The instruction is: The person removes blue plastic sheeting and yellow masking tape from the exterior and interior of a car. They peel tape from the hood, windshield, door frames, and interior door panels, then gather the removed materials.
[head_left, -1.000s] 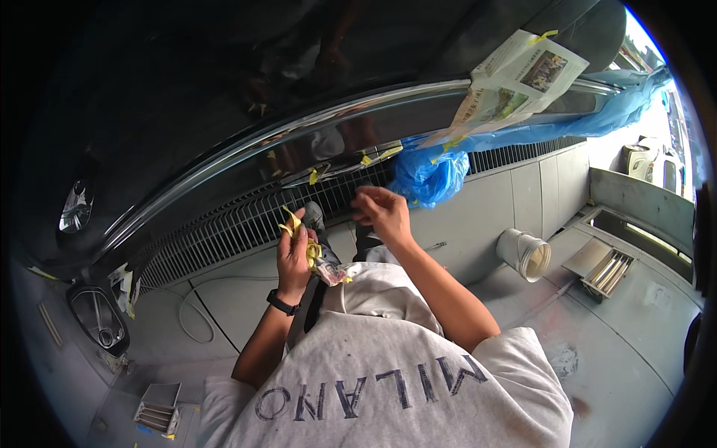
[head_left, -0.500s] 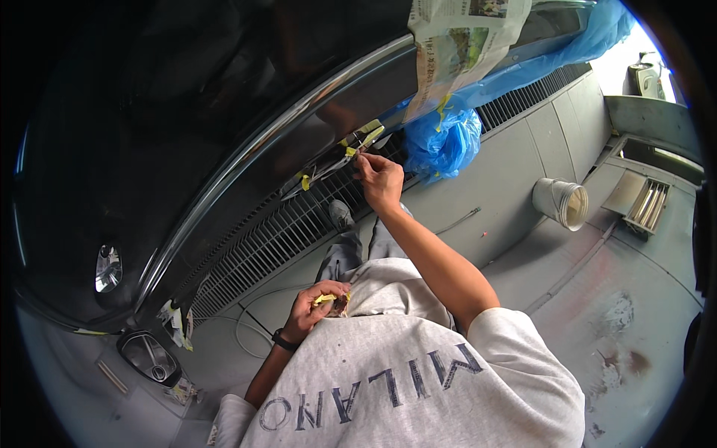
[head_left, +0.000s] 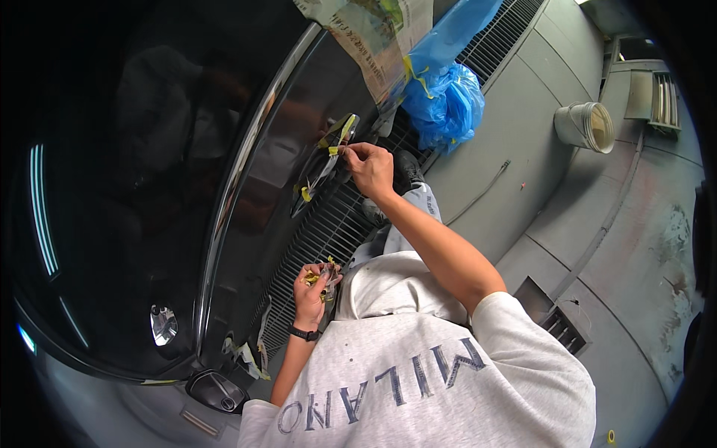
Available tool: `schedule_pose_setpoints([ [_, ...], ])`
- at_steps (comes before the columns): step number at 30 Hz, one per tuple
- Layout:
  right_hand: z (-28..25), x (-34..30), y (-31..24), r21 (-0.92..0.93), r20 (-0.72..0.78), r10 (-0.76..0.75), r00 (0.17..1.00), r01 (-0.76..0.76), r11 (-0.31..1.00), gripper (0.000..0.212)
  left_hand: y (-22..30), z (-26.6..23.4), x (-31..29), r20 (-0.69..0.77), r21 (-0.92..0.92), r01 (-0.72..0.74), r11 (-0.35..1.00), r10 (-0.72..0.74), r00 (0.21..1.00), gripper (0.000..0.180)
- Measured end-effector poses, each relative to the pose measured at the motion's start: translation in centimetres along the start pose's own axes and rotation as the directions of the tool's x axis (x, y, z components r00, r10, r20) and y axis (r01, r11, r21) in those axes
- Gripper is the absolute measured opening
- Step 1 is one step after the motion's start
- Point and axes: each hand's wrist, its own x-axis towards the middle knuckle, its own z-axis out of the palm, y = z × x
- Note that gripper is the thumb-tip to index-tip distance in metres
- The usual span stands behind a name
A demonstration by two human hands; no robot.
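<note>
My right hand point(head_left: 373, 170) reaches out to the door handle point(head_left: 324, 173) of a black car point(head_left: 258, 160). Its thumb and fingers are pinched together at a strip of yellow masking tape point(head_left: 333, 151) on the handle. More pieces of yellow tape stick to both ends of the handle. Close to my waist, my left hand point(head_left: 306, 300) is closed around a crumpled wad of used masking tape point(head_left: 327, 278), with bits of clear film or paper among the yellow. A dark band circles my left wrist.
Newspaper point(head_left: 373, 46) hangs on the car's side beyond the handle, beside bunched blue plastic sheeting point(head_left: 447, 104). A floor grate point(head_left: 328, 233) runs along the car. A white bucket point(head_left: 584, 127) lies tipped at right. A side mirror point(head_left: 216, 390) sticks out at lower left.
The view has turned, so the car stands steeper in it. My right hand stays pinched at the handle's tape. My left hand has tilted upward, showing more of the wad.
</note>
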Motion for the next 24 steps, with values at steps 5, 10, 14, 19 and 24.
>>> schedule_pose_setpoints([
  [5, 0.2, -0.3, -0.4, 0.029, -0.033, 0.04, 0.999, -0.039, 0.999, 0.022, 1.9, -0.1, 1.1, 0.047, 0.072, -0.056, 0.996, 0.053, 0.997, 0.012],
  [10, 0.1, -0.9, -0.8, -0.018, -0.068, 0.036, 0.997, -0.037, 0.999, 0.021, 1.9, 0.2, 1.2, 0.005, 0.036, -0.022, 0.999, 0.022, 1.0, 0.015],
  [14, 0.5, -0.6, -0.4, -0.057, -0.087, 0.055, 0.995, -0.06, 0.997, 0.02, 1.7, 0.9, 1.7, 0.043, 0.055, 0.017, 0.998, -0.019, 0.999, 0.013],
  [19, 0.8, 0.0, 1.3, 0.039, -0.076, 0.175, 0.982, -0.172, 0.984, 0.018, 2.4, 2.3, 2.8, 0.072, 0.107, -0.003, 0.994, -0.004, 0.997, 0.014],
  [24, 0.7, -0.4, 2.9, 0.183, 0.153, 0.291, 0.945, -0.316, 0.931, 0.013, 4.2, 4.2, 4.5, 0.04, 0.209, -0.026, 0.978, 0.018, 0.999, 0.043],
])
